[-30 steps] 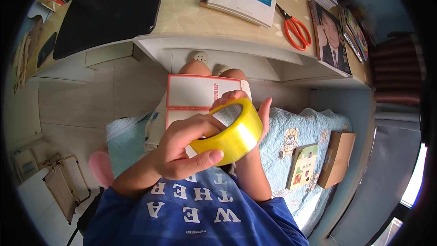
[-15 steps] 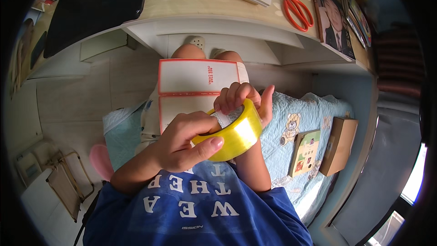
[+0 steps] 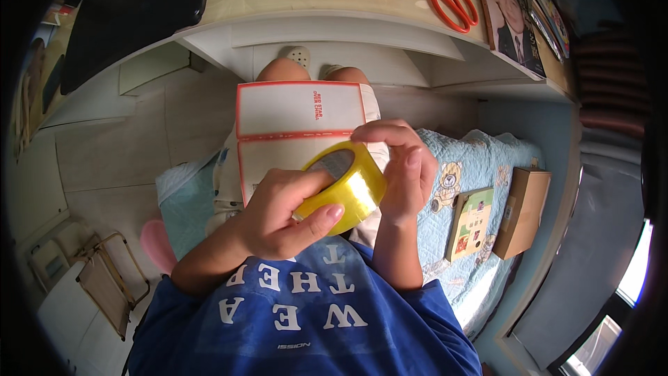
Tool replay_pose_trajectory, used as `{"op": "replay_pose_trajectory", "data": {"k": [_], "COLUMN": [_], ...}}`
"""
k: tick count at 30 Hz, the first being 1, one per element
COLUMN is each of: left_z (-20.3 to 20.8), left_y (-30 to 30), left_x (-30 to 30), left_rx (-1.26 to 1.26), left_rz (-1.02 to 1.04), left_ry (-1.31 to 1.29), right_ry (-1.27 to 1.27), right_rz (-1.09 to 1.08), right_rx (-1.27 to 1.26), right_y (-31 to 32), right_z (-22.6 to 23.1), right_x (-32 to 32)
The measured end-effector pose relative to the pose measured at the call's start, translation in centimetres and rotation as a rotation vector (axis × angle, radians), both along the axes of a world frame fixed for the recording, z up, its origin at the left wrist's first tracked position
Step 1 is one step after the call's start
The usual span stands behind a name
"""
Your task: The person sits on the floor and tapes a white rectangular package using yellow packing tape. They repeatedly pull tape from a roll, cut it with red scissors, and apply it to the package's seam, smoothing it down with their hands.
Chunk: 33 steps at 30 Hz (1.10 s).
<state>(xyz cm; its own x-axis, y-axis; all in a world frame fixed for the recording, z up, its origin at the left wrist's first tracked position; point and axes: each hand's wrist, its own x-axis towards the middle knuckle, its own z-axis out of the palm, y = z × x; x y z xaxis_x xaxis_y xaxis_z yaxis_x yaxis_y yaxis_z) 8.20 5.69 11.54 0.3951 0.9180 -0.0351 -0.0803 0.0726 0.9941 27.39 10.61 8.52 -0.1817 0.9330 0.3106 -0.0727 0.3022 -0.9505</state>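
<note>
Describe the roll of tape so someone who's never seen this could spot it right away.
Start at the white red-edged envelope on the person's lap. Just below it, the left hand and right hand grip the tape roll between them. It's the only glossy yellow ring here.

A yellow roll of tape (image 3: 344, 188), glossy and tilted on edge with its hollow core showing, sits over a red-edged white envelope (image 3: 296, 125) lying flat across the lap.
</note>
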Motion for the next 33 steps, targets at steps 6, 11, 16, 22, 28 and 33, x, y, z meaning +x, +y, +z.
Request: {"op": "replay_pose_trajectory", "data": {"k": [6, 11, 16, 22, 28, 33], "left_z": [-0.5, -0.6, -0.6, -1.1, -1.1, -1.3], "left_y": [0.0, 0.1, 0.0, 0.0, 0.2, 0.0], "left_x": [-0.1, -0.2, -0.3, -0.4, -0.3, -0.7], "left_rx": [0.285, 0.356, 0.441, 0.454, 0.486, 0.508], "left_rz": [0.101, 0.064, 0.064, 0.022, 0.001, -0.029], "left_ry": [0.248, 0.417, 0.481, 0.497, 0.487, 0.504], "right_ry": [-0.198, -0.239, -0.228, -0.149, -0.187, -0.304], "right_rz": [0.008, 0.020, 0.011, -0.016, 0.004, 0.074], "right_rx": [-0.028, -0.024, 0.021, -0.090, -0.134, -0.143], "right_y": [-1.7, -2.0, -2.4, -2.6, -2.4, -2.1], "right_z": [2.3, 2.4, 1.7, 1.9, 2.0, 2.7], "right_x": [0.8, 0.7, 0.8, 0.4, 0.8, 1.3]}}
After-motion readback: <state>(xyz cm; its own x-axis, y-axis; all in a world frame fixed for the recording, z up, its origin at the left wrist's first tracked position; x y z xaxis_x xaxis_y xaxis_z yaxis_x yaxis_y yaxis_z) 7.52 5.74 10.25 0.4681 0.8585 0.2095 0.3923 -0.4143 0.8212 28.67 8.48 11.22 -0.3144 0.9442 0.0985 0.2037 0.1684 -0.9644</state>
